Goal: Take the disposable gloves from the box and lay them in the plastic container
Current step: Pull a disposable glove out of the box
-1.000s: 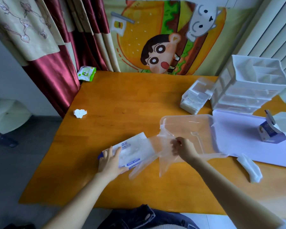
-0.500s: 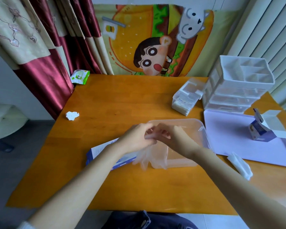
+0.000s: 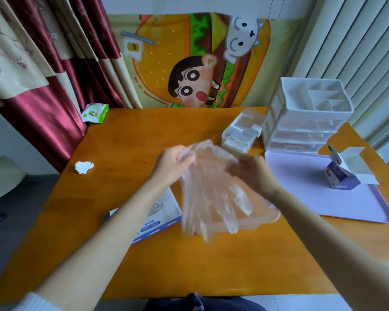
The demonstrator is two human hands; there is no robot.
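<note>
Arms reach in from the near edge over the table (image 3: 189, 261); we see a bit of dark blue cloth (image 3: 195, 304) at the very bottom. Just past the left arm the box (image 3: 164, 212) lies flat on the table, white with blue print, partly under that arm; right beside it sits the container (image 3: 270, 217), clear and low, and we see mostly its near right corner. The gloves (image 3: 209, 198) hang in the air in front of the container, thin and see-through, a bit blurry; we cannot tell if their tips touch it. The left hand (image 3: 173, 163) pinches the top of the gloves on one side with curled fingers; the right hand (image 3: 249, 173) grips the top on the other side, so the gloves are stretched between them. To the right lies a pale purple tray (image 3: 301, 194) with a small open carton (image 3: 339, 178) on it; far to the left sits a ball of white paper (image 3: 84, 167). Farther back we see a clear case (image 3: 240, 133) just beside white drawers (image 3: 308, 117); a green pack (image 3: 94, 112) lies at the far left corner. Behind the table hang a cartoon cloth (image 3: 189, 63) and red curtains (image 3: 43, 108).
</note>
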